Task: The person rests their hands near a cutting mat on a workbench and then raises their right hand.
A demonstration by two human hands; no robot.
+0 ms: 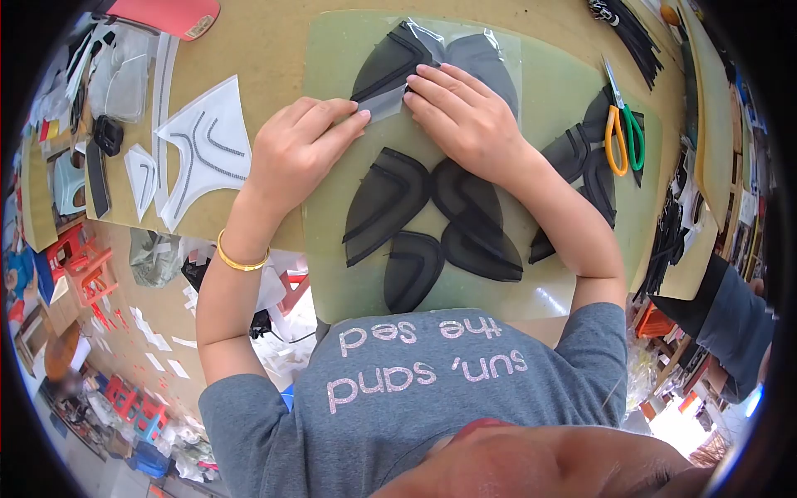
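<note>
My left hand (303, 141), with a gold bangle at the wrist, pinches the near end of a pale translucent strip (384, 106) between thumb and fingertips. This strip lies along the lower edge of a sheer black curved fabric piece (390, 60) with a dark raised band. My right hand (461, 116) rests with fingers stretched out, fingertips on the strip's other end and the black piece. Beneath it lies a clear plastic sheet (508, 62) over another black piece (481, 62). Closer to my body, several similar black pieces (386, 199) lie flat, some overlapping.
A green mat (332, 50) covers the table's middle. Scissors (618, 133) with orange and green handles lie at right on more black pieces. White templates (203, 153) with curved slots lie left, near a red cap (178, 12). Black strips (635, 41) sit far right. Someone's dark sleeve (735, 324) shows at right.
</note>
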